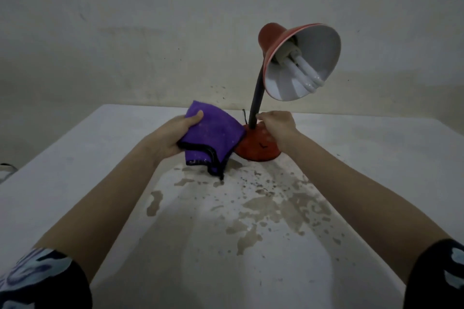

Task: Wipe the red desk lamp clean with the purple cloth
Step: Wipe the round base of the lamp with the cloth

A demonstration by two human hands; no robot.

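A red desk lamp (258, 147) stands near the table's far edge, with a round red base, a dark bent neck and a red shade (298, 57) tilted toward me, showing a white bulb. My right hand (277, 125) rests on top of the base, fingers curled beside the foot of the neck. My left hand (173, 134) grips a folded purple cloth (213, 137) with black trim. The cloth's right edge touches the left side of the base, and a corner hangs down to the table.
The white table (100, 183) has worn, stained patches (263, 203) in front of the lamp. A pale wall (150, 45) rises just behind the table's far edge. A thin dark cord (244, 115) shows behind the base.
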